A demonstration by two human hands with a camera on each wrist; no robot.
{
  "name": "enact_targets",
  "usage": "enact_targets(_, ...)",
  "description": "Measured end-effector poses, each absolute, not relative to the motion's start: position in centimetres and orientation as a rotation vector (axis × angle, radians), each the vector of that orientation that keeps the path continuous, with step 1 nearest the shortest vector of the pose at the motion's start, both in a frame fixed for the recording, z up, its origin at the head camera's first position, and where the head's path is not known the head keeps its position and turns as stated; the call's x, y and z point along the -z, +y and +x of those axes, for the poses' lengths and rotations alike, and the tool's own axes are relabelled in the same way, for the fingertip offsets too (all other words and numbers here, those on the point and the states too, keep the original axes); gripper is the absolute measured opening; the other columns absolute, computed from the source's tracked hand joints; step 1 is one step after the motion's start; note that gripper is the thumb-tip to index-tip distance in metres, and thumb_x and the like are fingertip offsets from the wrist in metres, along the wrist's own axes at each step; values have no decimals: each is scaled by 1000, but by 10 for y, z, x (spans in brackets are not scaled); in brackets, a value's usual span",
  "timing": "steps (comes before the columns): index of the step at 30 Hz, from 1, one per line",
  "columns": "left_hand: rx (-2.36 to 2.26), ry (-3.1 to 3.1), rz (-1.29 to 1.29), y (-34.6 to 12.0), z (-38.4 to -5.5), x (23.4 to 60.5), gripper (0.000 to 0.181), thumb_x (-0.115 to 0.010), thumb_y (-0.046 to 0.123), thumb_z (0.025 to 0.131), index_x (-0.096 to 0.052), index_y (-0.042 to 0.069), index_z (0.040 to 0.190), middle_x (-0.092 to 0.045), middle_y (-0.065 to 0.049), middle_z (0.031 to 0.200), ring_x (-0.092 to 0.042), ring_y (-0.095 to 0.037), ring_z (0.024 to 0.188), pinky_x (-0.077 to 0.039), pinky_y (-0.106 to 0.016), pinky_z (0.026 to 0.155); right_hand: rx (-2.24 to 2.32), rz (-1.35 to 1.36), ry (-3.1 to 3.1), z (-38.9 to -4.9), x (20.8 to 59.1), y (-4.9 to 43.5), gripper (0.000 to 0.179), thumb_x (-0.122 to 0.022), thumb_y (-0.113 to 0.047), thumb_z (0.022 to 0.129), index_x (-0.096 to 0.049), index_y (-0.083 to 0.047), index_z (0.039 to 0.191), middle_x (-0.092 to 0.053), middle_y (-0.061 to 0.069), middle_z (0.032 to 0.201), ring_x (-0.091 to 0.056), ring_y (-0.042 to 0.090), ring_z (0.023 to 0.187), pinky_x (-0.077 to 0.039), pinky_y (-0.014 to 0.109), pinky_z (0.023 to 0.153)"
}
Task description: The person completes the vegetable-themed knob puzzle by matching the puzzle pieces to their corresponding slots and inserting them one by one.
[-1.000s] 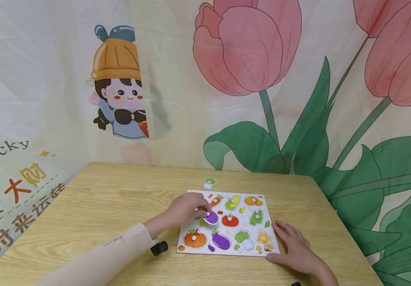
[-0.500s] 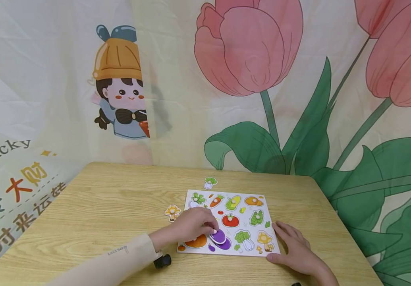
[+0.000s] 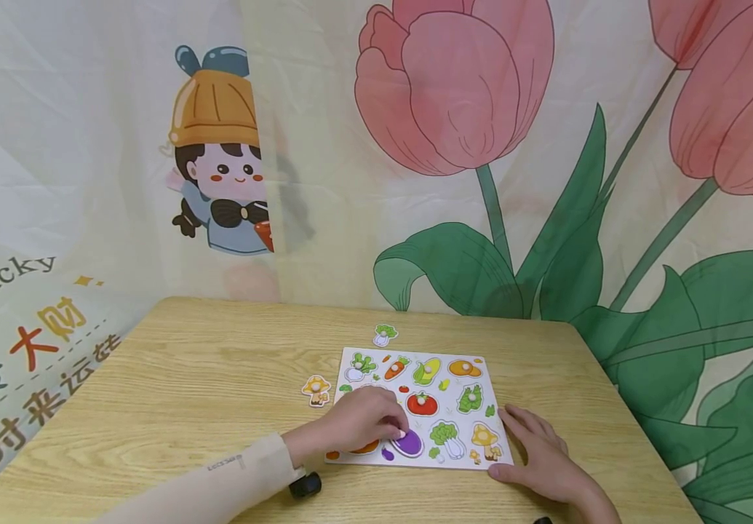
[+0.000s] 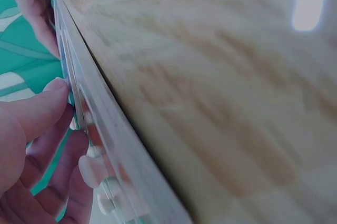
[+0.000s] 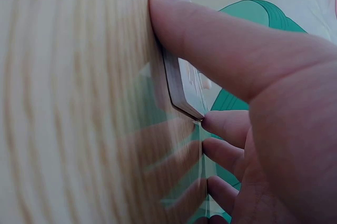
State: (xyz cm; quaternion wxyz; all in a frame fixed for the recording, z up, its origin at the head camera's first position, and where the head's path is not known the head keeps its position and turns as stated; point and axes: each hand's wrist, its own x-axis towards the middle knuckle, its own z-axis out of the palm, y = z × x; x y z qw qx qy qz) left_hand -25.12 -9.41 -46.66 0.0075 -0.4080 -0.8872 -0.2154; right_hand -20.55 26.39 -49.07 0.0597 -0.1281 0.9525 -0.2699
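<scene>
My left hand (image 3: pixel 368 421) pinches the purple eggplant puzzle piece (image 3: pixel 409 443) at its thumb and fingertips. The piece lies over the eggplant picture at the near edge of the white vegetable puzzle board (image 3: pixel 447 409). Seen from the left wrist, the thumb and fingers (image 4: pixel 39 105) are at the board's face, among its small knobs; the eggplant's own knob is hidden. At the board's near right corner, my right hand (image 3: pixel 543 460) rests with its thumb on the near edge and fingers along the right edge. In the right wrist view, the thumb (image 5: pixel 210 40) and fingertips touch that corner.
A mushroom piece (image 3: pixel 316 390) lies left of the board, and a bok choy piece (image 3: pixel 385 335) behind it. Knobbed carrot (image 3: pixel 396 368), corn (image 3: pixel 426 371) and tomato (image 3: pixel 422 403) pieces sit in the board. A printed curtain (image 3: pixel 324 182) hangs beyond the wooden table (image 3: pixel 219 342).
My left hand has moved nearer and to the right with the eggplant piece, from the board's middle onto the eggplant picture. The mushroom piece has come into sight. My right hand stays put.
</scene>
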Motion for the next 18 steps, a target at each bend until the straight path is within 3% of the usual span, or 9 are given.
enact_targets(18,639,-2835,-1224,-91,-251,468,3,-81,26,96,-82,29,98,-65,22,90,-54,2,84,-48,-25,85,807,-377,2884,-206,491,263,107,-85,-61,81,-41,-9,164,-32,17,170,-20,53,154,-24,81,110)
